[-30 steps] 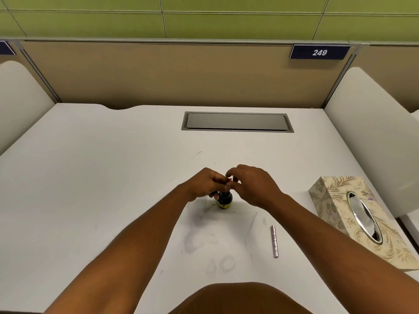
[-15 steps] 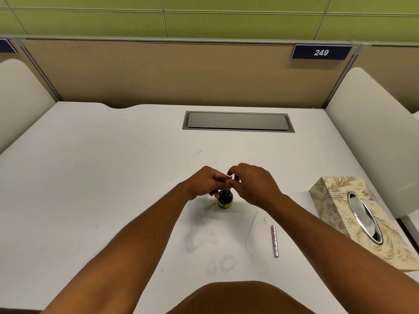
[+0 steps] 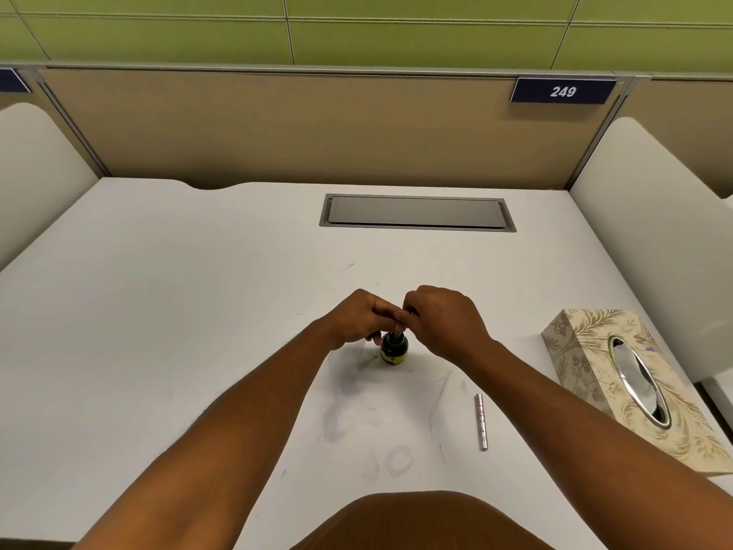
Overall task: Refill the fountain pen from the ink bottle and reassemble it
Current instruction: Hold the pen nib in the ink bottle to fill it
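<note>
Nearest, your two bare forearms run up from the bottom edge and meet over the middle of the white desk (image 3: 158,311). Faint grey ink smudges and ring marks (image 3: 392,460) stain the surface between them. Right of those, a slim silver pen barrel (image 3: 481,421) lies flat on the desk, alone, well apart from both hands.

Further up, the ink bottle (image 3: 394,348) stands upright on the desk: dark glass, a yellow label low on its side, print too small to read. Your left hand (image 3: 363,317) and right hand (image 3: 444,319) close in just above its neck, fingertips touching each other. Both sets of fingers are curled and pinched together on something small over the bottle mouth; only a dark sliver shows between them, and you cannot tell from this view what part of the pen it is.

To the right, a cream tissue box (image 3: 595,375) with a leaf pattern and an oval silver-rimmed opening sits near the desk edge.

Beyond the hands, a grey cable hatch (image 3: 416,212) is set flush in the desk. On the tan partition behind, a navy plate (image 3: 563,91) reads "249" in white. Green wall panels run above it.
</note>
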### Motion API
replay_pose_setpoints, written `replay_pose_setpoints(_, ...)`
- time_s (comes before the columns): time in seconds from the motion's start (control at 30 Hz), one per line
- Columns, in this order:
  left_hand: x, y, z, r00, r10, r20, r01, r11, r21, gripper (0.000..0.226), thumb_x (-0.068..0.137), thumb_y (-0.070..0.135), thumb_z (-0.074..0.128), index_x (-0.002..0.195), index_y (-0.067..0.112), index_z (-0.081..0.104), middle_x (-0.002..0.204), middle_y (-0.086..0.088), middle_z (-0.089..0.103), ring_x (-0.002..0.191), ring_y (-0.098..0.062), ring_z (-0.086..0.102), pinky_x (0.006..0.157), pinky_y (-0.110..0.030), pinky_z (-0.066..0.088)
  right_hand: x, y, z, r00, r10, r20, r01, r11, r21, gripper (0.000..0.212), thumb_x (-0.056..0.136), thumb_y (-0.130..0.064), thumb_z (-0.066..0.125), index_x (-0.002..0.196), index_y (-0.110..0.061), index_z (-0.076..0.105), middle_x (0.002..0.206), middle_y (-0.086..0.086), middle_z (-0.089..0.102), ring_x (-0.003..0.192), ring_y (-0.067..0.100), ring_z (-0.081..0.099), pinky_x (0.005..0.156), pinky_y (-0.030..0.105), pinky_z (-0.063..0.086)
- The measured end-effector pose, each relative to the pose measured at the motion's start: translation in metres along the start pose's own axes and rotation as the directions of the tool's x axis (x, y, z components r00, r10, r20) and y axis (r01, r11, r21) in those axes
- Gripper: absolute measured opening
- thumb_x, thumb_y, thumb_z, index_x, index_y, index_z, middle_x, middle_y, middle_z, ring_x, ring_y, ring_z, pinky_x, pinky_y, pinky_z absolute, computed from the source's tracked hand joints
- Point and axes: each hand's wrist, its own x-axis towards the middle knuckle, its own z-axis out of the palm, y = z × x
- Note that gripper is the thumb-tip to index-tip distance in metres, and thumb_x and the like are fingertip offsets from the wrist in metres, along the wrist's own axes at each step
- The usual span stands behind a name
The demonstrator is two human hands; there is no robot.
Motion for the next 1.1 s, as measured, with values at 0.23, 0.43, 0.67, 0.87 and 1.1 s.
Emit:
replay_pose_setpoints(0.23, 0.001, -0.003, -0.001, 1.000, -0.010, 0.008, 0.010, 1.000, 0.008, 0.015, 0.085, 0.008, 0.073, 0.098, 0.014, 0.079, 0.087, -0.003, 0.075, 0.048, -0.009, 0.056, 0.053, -0.019, 0.043, -0.002, -0.001, -0.001, 0.998, -0.038, 0.051, 0.035, 0.998, 0.055, 0.023, 0.097, -0.031, 0.048, 0.105, -0.025, 0.069, 0.097, -0.004, 0.066, 0.089, 0.023, 0.062, 0.072, 0.037, 0.051)
replay_pose_setpoints(0.43, 0.002, -0.002, 0.001, 1.000, -0.014, 0.004, 0.014, 1.000, 0.005, 0.016, 0.085, 0.006, 0.072, 0.097, 0.014, 0.079, 0.087, -0.003, 0.075, 0.048, -0.009, 0.057, 0.053, -0.019, 0.043, -0.001, -0.003, 0.001, 0.999, 0.032, 0.028, -0.032, 0.999, 0.001, 0.029, 0.098, -0.043, 0.048, 0.096, -0.020, 0.066, 0.091, -0.002, 0.064, 0.081, 0.024, 0.061, 0.063, 0.032, 0.041)
replay_pose_setpoints(0.67, 0.002, 0.001, 0.001, 1.000, -0.022, 0.018, 0.022, 1.000, -0.016, 0.019, 0.087, 0.008, 0.072, 0.103, 0.013, 0.078, 0.091, -0.005, 0.076, 0.051, -0.010, 0.059, 0.054, -0.019, 0.043, -0.003, -0.002, 0.000, 0.998, 0.059, 0.028, -0.059, 0.998, 0.009, 0.027, 0.099, -0.040, 0.047, 0.097, -0.020, 0.065, 0.093, -0.001, 0.065, 0.082, 0.025, 0.062, 0.067, 0.035, 0.047)
replay_pose_setpoints(0.87, -0.005, 0.000, -0.005, 0.999, -0.007, -0.049, -0.001, 0.987, -0.160, 0.022, 0.092, 0.020, 0.069, 0.112, 0.017, 0.076, 0.100, 0.005, 0.078, 0.060, -0.014, 0.063, 0.062, -0.022, 0.049, -0.008, 0.005, -0.004, 0.986, 0.168, -0.025, -0.161, 0.973, 0.163, 0.020, 0.096, -0.035, 0.053, 0.094, -0.022, 0.068, 0.083, -0.004, 0.072, 0.081, 0.021, 0.064, 0.070, 0.037, 0.051)
replay_pose_setpoints(1.1, -0.008, -0.006, -0.012, 0.951, -0.108, -0.290, -0.035, 0.894, -0.447, 0.018, 0.097, 0.020, 0.061, 0.104, 0.011, 0.074, 0.105, -0.003, 0.078, 0.066, -0.015, 0.066, 0.068, -0.026, 0.050, -0.027, 0.014, -0.007, 0.941, 0.331, -0.075, -0.269, 0.861, 0.431, 0.012, 0.093, -0.029, 0.061, 0.088, -0.023, 0.069, 0.076, -0.009, 0.073, 0.061, -0.004, 0.058, 0.061, 0.013, 0.037)
